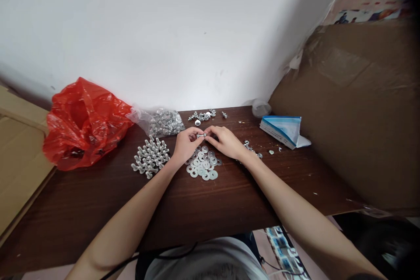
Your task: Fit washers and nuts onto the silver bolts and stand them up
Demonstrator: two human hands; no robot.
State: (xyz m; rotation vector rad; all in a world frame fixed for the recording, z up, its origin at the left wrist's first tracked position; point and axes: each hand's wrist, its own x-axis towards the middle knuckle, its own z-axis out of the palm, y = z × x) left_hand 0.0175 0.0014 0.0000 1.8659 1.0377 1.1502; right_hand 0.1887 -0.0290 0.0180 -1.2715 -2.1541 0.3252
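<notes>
My left hand (187,143) pinches a short silver bolt (200,135) between thumb and fingers, holding it roughly level above the table. At the bolt's right end, my right hand (225,140) has its thumb and fingertips closed on a small nut (205,134), partly covered by the fingers. Just below both hands lies a loose pile of flat washers (204,164). Left of my left wrist, many bolts (150,156) stand close together on the table. Several loose nuts (247,145) lie beside my right wrist, which partly hides them.
A clear bag of metal parts (166,122) and a red plastic bag (85,127) lie at the left. Bolts with washers (203,116) sit near the wall. At the right are a clear round container (261,108), a blue-and-white packet (281,130) and a large cardboard box (354,118).
</notes>
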